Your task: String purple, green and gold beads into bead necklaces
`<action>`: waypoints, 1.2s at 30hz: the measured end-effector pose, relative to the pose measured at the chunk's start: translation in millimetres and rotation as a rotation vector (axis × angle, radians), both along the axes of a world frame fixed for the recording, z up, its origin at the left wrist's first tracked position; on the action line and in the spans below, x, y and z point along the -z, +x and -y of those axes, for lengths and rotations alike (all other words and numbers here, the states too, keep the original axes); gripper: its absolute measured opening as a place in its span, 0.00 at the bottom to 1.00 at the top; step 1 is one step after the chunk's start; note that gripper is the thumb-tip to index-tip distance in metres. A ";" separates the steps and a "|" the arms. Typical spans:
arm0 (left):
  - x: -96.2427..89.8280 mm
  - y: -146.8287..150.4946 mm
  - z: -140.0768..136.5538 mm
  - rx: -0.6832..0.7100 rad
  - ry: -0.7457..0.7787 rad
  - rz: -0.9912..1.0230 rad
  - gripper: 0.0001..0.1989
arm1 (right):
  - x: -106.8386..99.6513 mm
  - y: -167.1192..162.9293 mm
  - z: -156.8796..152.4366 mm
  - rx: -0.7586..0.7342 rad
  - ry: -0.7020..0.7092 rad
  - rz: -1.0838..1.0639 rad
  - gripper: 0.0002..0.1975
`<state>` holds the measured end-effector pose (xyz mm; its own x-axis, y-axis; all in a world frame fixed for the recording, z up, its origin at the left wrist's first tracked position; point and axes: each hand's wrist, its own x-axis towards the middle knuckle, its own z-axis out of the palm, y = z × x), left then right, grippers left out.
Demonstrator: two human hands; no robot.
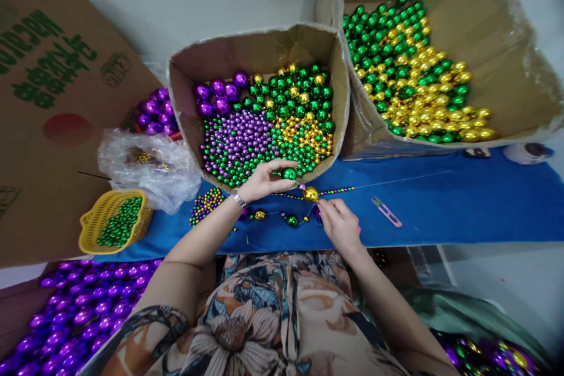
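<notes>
My left hand (269,181) pinches a shiny green bead (289,174) between thumb and fingers, just in front of the bead-filled box. Close to it, my right hand (339,223) has its thumb and fingers closed at the lower side of a large gold bead (311,194). A small pink bead (302,187) sits on the thread between the green and gold ones. Below hangs a strand with a green bead (292,221) and a gold bead (259,215) spaced along it. Behind my hands runs a row of tiny multicoloured beads (337,191) on a thread.
A cardboard box (259,41) of purple, green and gold beads stands ahead; another box (497,70) is at right. A yellow basket (88,229) of small green beads is at left. Pink-handled thread snips (388,212) lie on the blue cloth (462,205). Purple beads (88,305) fill the lower left.
</notes>
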<state>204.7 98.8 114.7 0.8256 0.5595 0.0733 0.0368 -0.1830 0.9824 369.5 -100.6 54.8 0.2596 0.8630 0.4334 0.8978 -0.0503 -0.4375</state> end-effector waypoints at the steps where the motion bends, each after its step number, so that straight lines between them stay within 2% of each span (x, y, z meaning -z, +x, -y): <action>1: 0.6 1.2 3.0 0.005 0.002 -0.003 0.22 | -1.3 -0.9 -0.7 -0.007 0.004 -0.019 0.13; 3: 3.2 4.5 9.1 -0.033 -0.042 0.031 0.24 | -4.2 -2.8 -1.8 -0.030 0.013 -0.076 0.12; 7: 9.7 9.8 17.6 -0.157 -0.262 0.086 0.24 | -7.5 -5.5 -1.1 -0.062 0.014 -0.218 0.13; 13: 10.5 10.8 20.6 -0.172 -0.413 0.105 0.24 | -3.4 -7.0 1.8 -0.064 -0.023 -0.318 0.15; 15: 9.7 10.8 21.4 -0.186 -0.393 0.097 0.24 | -1.0 -7.6 1.6 -0.060 -0.022 -0.329 0.15; 20: 5.1 9.3 30.9 -0.233 -0.101 0.006 0.22 | 3.1 -10.6 0.2 -0.049 -0.002 -0.353 0.16; 24: 1.7 6.4 34.6 -0.122 -0.100 0.006 0.24 | 4.4 -10.9 0.8 -0.054 -0.004 -0.426 0.16; 27: 3.7 11.7 15.8 -0.025 -0.126 0.070 0.24 | 7.0 -8.4 2.3 -0.039 -0.012 -0.501 0.18; 29: 7.3 23.2 -9.9 -0.131 -0.023 0.053 0.21 | 9.1 -6.6 3.0 -0.018 -0.010 -0.531 0.19; 30: 9.3 31.4 -25.3 -0.242 0.105 0.010 0.18 | 9.8 -6.0 3.1 -0.010 -0.007 -0.541 0.19; 31: 11.4 40.8 -41.1 -0.324 0.301 -0.059 0.15 | 10.1 -5.5 3.1 -0.003 -0.002 -0.548 0.19; 33: 15.3 60.6 -69.7 -0.365 0.642 -0.250 0.10 | 9.6 -5.3 2.7 0.000 0.012 -0.554 0.19; 36: 18.9 84.9 -95.4 -0.311 0.873 -0.535 0.09 | 7.4 -5.2 2.1 0.000 0.028 -0.537 0.18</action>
